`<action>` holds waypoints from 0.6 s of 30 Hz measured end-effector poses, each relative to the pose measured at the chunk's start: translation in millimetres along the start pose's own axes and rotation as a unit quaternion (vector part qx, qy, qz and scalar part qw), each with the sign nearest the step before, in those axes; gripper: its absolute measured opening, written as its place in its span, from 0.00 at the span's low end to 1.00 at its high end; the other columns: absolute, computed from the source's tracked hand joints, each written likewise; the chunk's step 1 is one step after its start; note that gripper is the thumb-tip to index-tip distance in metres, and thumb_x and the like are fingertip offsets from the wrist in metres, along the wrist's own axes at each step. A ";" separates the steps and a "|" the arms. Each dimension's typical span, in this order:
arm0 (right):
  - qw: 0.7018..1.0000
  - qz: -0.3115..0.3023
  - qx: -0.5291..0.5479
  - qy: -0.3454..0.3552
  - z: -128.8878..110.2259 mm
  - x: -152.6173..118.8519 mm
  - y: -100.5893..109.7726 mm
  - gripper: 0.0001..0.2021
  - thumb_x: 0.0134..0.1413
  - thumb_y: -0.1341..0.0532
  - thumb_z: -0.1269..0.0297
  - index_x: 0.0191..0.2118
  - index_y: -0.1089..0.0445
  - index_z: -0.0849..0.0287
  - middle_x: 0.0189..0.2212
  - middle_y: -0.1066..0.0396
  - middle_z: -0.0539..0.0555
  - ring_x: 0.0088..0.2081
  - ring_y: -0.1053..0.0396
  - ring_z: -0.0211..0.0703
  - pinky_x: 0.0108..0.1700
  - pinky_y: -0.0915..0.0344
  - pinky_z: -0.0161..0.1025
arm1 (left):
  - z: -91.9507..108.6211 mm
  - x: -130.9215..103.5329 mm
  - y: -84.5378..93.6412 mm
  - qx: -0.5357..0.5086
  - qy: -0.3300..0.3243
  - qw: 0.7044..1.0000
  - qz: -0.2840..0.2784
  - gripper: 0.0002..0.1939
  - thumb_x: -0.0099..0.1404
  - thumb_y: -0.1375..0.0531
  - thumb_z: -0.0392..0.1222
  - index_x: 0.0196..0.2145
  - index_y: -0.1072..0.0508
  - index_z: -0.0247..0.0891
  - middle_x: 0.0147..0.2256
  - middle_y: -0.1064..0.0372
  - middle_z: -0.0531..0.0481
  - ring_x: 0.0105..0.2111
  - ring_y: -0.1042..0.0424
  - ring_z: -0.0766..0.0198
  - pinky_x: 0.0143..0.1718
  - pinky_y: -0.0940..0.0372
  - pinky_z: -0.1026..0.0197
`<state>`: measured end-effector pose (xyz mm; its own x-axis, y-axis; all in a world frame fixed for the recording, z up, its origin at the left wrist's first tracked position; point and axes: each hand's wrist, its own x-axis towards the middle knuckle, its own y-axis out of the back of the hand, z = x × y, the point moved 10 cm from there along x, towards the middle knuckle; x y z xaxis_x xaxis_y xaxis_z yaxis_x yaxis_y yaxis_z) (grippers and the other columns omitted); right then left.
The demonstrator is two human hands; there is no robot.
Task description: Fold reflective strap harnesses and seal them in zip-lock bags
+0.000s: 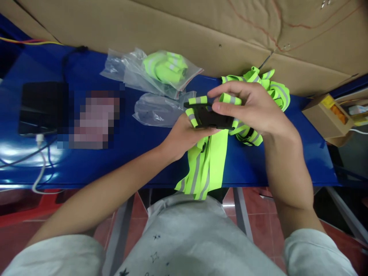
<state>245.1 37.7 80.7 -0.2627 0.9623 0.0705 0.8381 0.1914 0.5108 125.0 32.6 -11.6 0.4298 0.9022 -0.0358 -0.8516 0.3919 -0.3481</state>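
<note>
A black plastic buckle joined to yellow-green reflective straps is held above the blue table. My left hand grips the buckle and strap from below and the left, its fingers mostly hidden underneath. From the upper right, my right hand pinches the buckle's top edge and a strap loop between thumb and fingers. The strap's long ends hang down over the table's front edge. Behind my right hand lies a pile of similar green straps, with another black buckle low in it.
A clear bag with a rolled green strap lies at the back, beside a flat plastic bag. On the left of the blue table are a black box, cables and a blurred item. An open cardboard box stands right.
</note>
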 end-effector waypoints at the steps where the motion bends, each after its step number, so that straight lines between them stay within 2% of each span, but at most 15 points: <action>1: 1.000 -0.003 -0.002 0.004 -2.8 0.0 0.9 0.17 0.62 0.30 0.53 0.54 0.22 0.53 0.47 0.22 0.53 0.51 0.25 0.46 0.54 0.27 0.41 | 1.5 -0.3 -1.3 -0.004 -0.001 1.000 0.001 0.25 0.51 0.22 0.40 0.47 0.19 0.41 0.47 0.18 0.52 0.53 0.22 0.55 0.59 0.30 0.56; 3: 0.999 -0.030 -0.023 0.029 -13.9 -1.9 0.4 0.23 0.65 0.32 0.52 0.61 0.27 0.51 0.53 0.24 0.54 0.57 0.26 0.47 0.60 0.28 0.43 | 6.3 -0.1 0.0 -0.011 -0.015 1.000 0.013 0.23 0.53 0.23 0.41 0.46 0.19 0.41 0.47 0.18 0.53 0.54 0.23 0.55 0.60 0.30 0.55; 6: 0.985 -0.089 -0.111 0.099 -39.3 -9.6 -5.0 0.34 0.60 0.29 0.48 0.69 0.34 0.48 0.68 0.35 0.53 0.70 0.37 0.52 0.73 0.40 0.47 | 12.0 1.8 -0.9 -0.017 -0.032 0.999 0.001 0.18 0.58 0.24 0.45 0.45 0.18 0.41 0.47 0.19 0.52 0.53 0.22 0.55 0.59 0.29 0.55; 8: 0.968 -0.106 -0.189 0.129 -51.4 -14.0 -6.5 0.32 0.62 0.30 0.48 0.68 0.32 0.48 0.68 0.35 0.52 0.70 0.37 0.53 0.74 0.42 0.49 | 13.2 2.9 -3.2 -0.014 -0.031 0.999 -0.016 0.15 0.60 0.25 0.47 0.42 0.18 0.40 0.46 0.19 0.51 0.51 0.22 0.57 0.57 0.29 0.57; 10: 0.953 -0.091 -0.253 0.136 -58.1 -14.2 -3.6 0.21 0.71 0.39 0.48 0.63 0.26 0.48 0.61 0.26 0.54 0.63 0.30 0.54 0.70 0.36 0.52 | 12.4 3.4 -1.2 -0.007 -0.019 1.000 -0.009 0.16 0.58 0.24 0.48 0.39 0.20 0.39 0.40 0.20 0.52 0.45 0.21 0.59 0.51 0.28 0.59; 12: 0.946 -0.059 -0.287 0.138 -62.3 -11.8 0.2 0.20 0.75 0.47 0.49 0.59 0.23 0.47 0.55 0.22 0.54 0.58 0.26 0.55 0.66 0.32 0.53 | 9.4 3.2 0.5 -0.012 0.008 1.000 -0.002 0.19 0.54 0.22 0.47 0.39 0.21 0.39 0.37 0.21 0.54 0.40 0.22 0.61 0.44 0.28 0.60; 15: 0.943 -0.005 -0.297 0.147 -66.6 -8.1 2.6 0.19 0.74 0.46 0.47 0.58 0.23 0.43 0.57 0.22 0.51 0.61 0.27 0.54 0.70 0.35 0.51 | 5.0 2.6 -0.2 -0.036 0.048 0.998 -0.013 0.23 0.51 0.22 0.43 0.44 0.22 0.40 0.41 0.20 0.52 0.41 0.21 0.58 0.43 0.26 0.59; 18: 0.943 0.038 -0.292 0.157 -67.3 -6.6 1.3 0.18 0.74 0.47 0.45 0.54 0.21 0.37 0.59 0.24 0.47 0.65 0.30 0.52 0.75 0.42 0.48 | 1.8 2.6 -5.6 -0.034 0.066 0.996 -0.051 0.19 0.54 0.24 0.43 0.43 0.20 0.40 0.43 0.19 0.49 0.45 0.20 0.53 0.46 0.24 0.54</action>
<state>215.7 18.6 138.6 -0.4172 0.8472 0.3289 0.4786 -0.1028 0.8720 130.3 33.1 -8.1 0.5519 0.8255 -0.1185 -0.7817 0.4627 -0.4181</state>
